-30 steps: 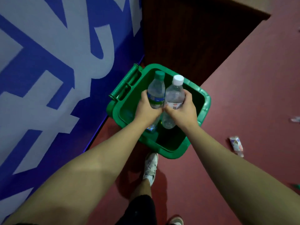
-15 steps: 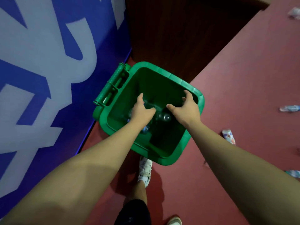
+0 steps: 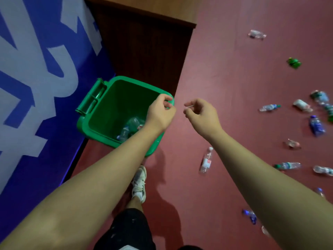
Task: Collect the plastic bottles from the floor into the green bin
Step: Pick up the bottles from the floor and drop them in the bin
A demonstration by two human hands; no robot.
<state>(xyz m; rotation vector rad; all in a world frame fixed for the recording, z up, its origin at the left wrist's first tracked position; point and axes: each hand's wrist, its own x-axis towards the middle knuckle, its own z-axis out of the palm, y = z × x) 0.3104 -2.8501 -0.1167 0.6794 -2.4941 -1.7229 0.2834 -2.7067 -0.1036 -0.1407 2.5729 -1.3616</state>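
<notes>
Both my hands are empty as far as I can see. The left hand hangs with loosely curled fingers over the right edge of the green bin. The right hand is just as slack, over the red floor just beside the bin. Down in the bin lie a few clear bottles, so part of the job is done.

The closest one to fetch is the white-capped bottle, which lies on its side on the floor to my right, near the bin. It looks empty, so I judge it very light and thin-walled. It will likely roll at a nudge and dent under a hard squeeze. I would wrap my fingers round the middle of the body, over the label, where the film is less slick, or take the neck below the cap, its stiffest part.

Further right lie a green-capped bottle and a blue-labelled bottle, in a loose scatter of others. Some of these look crushed, so they should sit still rather than roll — easier to pinch.

Farthest off are a crumpled green bottle and a clear bottle, well apart from the bin.
</notes>
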